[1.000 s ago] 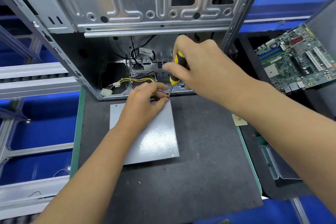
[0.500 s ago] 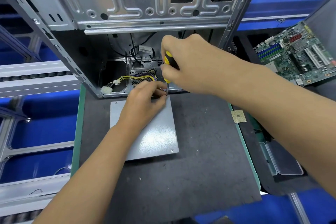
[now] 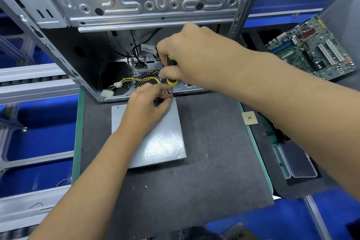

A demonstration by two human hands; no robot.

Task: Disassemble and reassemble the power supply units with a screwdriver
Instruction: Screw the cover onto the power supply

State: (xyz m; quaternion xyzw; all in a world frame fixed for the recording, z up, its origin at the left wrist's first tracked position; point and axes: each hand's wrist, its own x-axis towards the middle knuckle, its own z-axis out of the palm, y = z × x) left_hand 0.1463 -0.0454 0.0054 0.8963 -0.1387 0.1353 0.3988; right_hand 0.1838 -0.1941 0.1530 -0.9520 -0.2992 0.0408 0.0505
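Grey power supply unit under left hand's pinched fingertips, right hand gripping screwdriver.

A grey power supply unit is seen lying flat on the dark mat of the counter, just in front of an open metal computer case. A yellow and black screwdriver is gripped upright by the right hand, its tip set down at the unit's far right corner. That corner is pinched by the fingers of the left hand. Yellow cables are seen inside the case. A green motherboard is propped at the right, and a small square chip lies at the mat's edge.
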